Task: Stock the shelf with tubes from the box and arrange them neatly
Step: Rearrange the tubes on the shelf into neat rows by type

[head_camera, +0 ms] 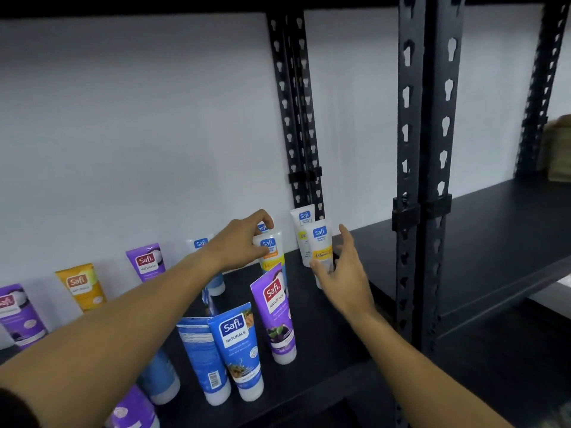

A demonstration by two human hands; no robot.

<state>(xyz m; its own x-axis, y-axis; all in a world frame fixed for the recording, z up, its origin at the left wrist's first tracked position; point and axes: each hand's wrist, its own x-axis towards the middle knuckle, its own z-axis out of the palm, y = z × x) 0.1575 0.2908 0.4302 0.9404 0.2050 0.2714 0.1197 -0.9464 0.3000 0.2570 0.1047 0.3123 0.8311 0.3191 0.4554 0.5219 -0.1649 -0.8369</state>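
Several Safi tubes stand cap-down on the black shelf (327,335). My left hand (244,242) reaches over them and pinches the top of a white tube with a yellow band (272,254) near the back. My right hand (343,273) has its fingers spread and its thumb against a white vitamin tube (321,248); another white tube (304,227) leans on the wall behind it. In front stand a purple tube (278,316) and two blue tubes (238,347). Purple and orange tubes (82,285) line the wall at the left. The box is not in view.
Black slotted uprights (426,149) divide this bay from the neighbouring shelf bay (494,230) on the right. A tan stack (559,149) sits at that bay's far right edge. A white wall (139,134) backs the shelf.
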